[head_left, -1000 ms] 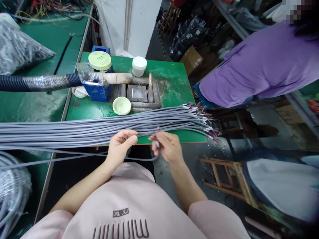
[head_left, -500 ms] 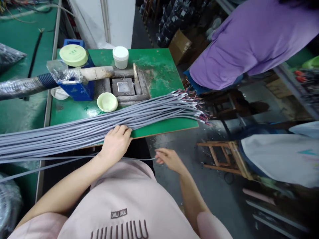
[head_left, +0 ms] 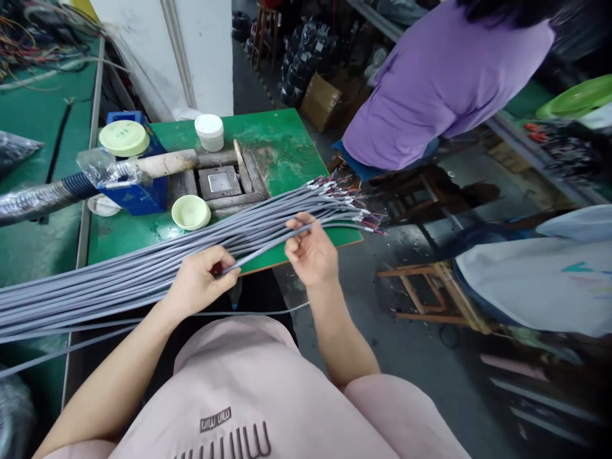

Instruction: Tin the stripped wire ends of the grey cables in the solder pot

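A thick bundle of grey cables (head_left: 143, 261) lies along the green bench, its stripped ends (head_left: 354, 204) fanning out in thin coloured wires with white bits at the right. My left hand (head_left: 201, 280) pinches a grey cable at the bundle's near edge between thumb and fingers. Further right, my right hand (head_left: 313, 252) has its fingers curled round the same stretch of cable, short of the stripped ends. A loose grey cable (head_left: 258, 313) runs below both hands, close to my shirt.
Behind the bundle are a pale green cup (head_left: 191, 212), a white lidded tub (head_left: 209, 132), a square metal pot in a frame (head_left: 220, 183) and a blue box (head_left: 143, 194) with a hose. A person in purple (head_left: 444, 83) and a wooden stool (head_left: 425, 293) are at right.
My right hand has left the loose cable below the bench edge and moved up to the bundle. My left hand has gone from resting on the bundle to pinching a cable. The view shifted slightly.
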The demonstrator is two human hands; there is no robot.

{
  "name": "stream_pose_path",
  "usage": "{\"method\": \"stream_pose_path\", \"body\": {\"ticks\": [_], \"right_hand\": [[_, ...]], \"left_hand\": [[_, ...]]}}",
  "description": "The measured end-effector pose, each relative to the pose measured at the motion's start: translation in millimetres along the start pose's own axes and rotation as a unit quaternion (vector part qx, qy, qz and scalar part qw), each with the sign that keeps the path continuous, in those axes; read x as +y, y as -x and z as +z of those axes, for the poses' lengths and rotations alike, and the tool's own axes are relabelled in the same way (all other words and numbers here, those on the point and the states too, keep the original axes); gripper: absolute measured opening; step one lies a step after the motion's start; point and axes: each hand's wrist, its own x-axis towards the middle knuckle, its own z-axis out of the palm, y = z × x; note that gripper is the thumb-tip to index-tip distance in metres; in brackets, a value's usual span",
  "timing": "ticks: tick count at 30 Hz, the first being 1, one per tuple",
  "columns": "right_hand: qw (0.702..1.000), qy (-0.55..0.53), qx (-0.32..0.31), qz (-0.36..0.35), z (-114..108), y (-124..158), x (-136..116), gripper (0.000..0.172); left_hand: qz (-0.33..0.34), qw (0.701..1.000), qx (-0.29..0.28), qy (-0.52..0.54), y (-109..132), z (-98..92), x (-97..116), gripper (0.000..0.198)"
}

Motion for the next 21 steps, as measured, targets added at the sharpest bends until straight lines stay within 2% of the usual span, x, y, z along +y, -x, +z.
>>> {"method": "stream_pose_path", "body": {"ticks": [2,5,6,7,8,10,12,13,16,19,21], "right_hand": [[0.992,0.066,0.069,-0.082,-6.3,4.2,-16.1,0.037],[0.952,0.162,0.153,-0.208,-17.0,24.4,-25.5,0.036],[0.939,0.199,0.158,-0.232,-20.2,32.2,-25.1,0.034],[0.93,0.247,0.137,-0.235,-23.1,39.2,-23.2,0.032],[0.924,0.304,0.087,-0.216,-25.4,45.0,-20.1,0.03],[0.893,0.419,-0.067,-0.146,-28.3,52.4,-10.7,0.028],[0.844,0.489,-0.197,-0.097,-29.1,55.7,1.1,0.029],[0.825,0.505,-0.236,-0.088,-29.3,56.6,6.7,0.03],[0.8,0.526,-0.276,-0.08,-30.3,58.6,16.8,0.03],[0.788,0.533,-0.301,-0.068,-28.6,58.1,15.0,0.024],[0.793,0.527,-0.294,-0.081,-22.1,55.4,11.9,0.019]], "left_hand": [[-0.003,0.999,-0.047,-0.002,7.9,8.4,-2.9,0.011],[-0.007,0.988,-0.153,-0.011,17.3,19.0,-7.3,0.009],[-0.017,0.984,-0.179,0.003,18.9,21.2,-7.9,0.006],[-0.032,0.981,-0.191,0.033,19.5,22.7,-7.8,0.009],[-0.052,0.978,-0.187,0.079,19.1,23.6,-7.0,0.018],[-0.097,0.965,-0.136,0.203,15.7,24.0,-4.1,0.038],[-0.13,0.936,-0.048,0.325,10.5,23.2,-1.1,0.035],[-0.143,0.917,-0.004,0.371,7.9,22.7,-0.1,0.028],[-0.187,0.869,0.095,0.447,3.9,22.6,-0.3,0.024],[-0.223,0.837,0.114,0.487,6.0,28.1,-2.0,0.031],[-0.232,0.828,0.109,0.498,8.2,34.7,-0.9,0.033]]}}
